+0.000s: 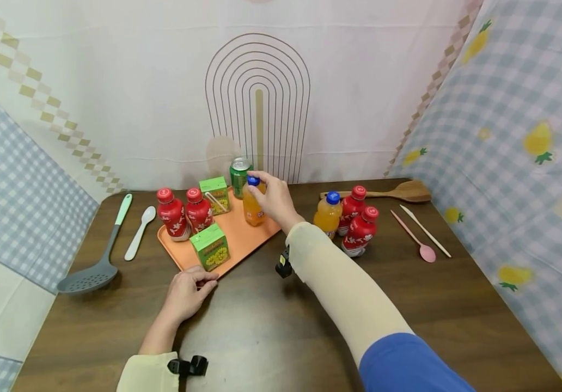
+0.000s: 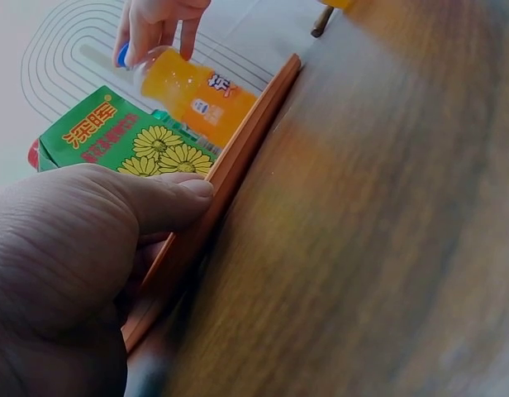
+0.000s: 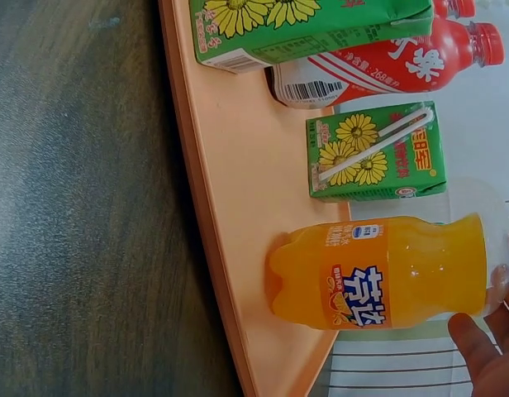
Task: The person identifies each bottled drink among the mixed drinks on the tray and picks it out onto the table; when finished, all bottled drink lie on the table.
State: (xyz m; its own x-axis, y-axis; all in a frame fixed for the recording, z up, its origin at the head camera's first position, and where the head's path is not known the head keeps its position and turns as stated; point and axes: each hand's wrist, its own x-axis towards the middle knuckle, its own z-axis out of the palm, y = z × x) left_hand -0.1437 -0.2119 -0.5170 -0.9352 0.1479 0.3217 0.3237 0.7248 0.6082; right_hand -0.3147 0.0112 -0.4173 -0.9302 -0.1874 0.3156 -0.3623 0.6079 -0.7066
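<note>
My right hand (image 1: 277,200) grips an orange soda bottle (image 1: 253,209) by its blue cap and neck. The bottle stands upright at the right part of a shallow orange tray (image 1: 242,245). At the tray's near left corner, my left hand (image 1: 187,294) pinches the rim, its thumb on top in the left wrist view. Close to that hand is a green drink carton (image 1: 211,249) with yellow flowers. A second carton (image 3: 377,153), with a white straw on its side, stands beside the soda bottle. Two red bottles (image 1: 173,220) and a green can (image 1: 239,179) are also on the tray.
Right of the tray stand another orange soda bottle (image 1: 327,215) and two red bottles (image 1: 359,231). Beyond them lie a wooden spatula (image 1: 410,191), a pink spoon (image 1: 426,252) and a pale stick (image 1: 425,231). A slotted turner (image 1: 90,276) and white spoon (image 1: 140,234) lie left.
</note>
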